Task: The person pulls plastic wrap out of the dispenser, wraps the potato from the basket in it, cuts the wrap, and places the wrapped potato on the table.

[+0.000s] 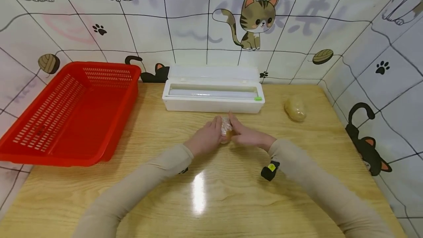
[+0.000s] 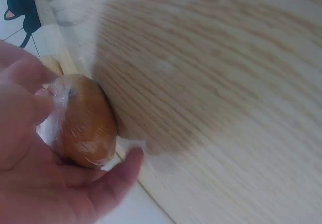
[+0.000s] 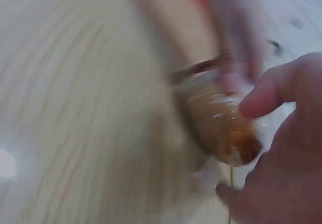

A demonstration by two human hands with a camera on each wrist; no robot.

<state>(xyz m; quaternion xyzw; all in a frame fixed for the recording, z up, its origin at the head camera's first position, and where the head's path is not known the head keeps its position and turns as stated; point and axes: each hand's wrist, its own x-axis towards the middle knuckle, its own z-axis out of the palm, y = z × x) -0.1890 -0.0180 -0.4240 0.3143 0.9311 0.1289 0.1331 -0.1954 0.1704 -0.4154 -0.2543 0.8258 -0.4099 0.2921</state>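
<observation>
A brownish-orange rounded piece wrapped in cling film [image 1: 226,130] sits between both hands on the wooden table. My left hand [image 1: 205,137] holds its left side; in the left wrist view the thumb lies on the wrapped piece [image 2: 88,121] and a fingertip touches a loose bit of film. On the other side my right hand [image 1: 250,135] grips it, its thumb against the film in the right wrist view, where the picture is blurred. Just beyond the hands stands a white cling film box [image 1: 211,104], lid up, a film roll [image 1: 211,93] inside.
A second film-wrapped, yellowish rounded piece [image 1: 295,108] lies to the right on the table [image 1: 158,201]. The large red plastic basket [image 1: 114,139] stands at the left. Behind and to the right, a cat-patterned sheet [image 1: 188,34] covers the walls. The box carries a green slider [image 1: 257,98].
</observation>
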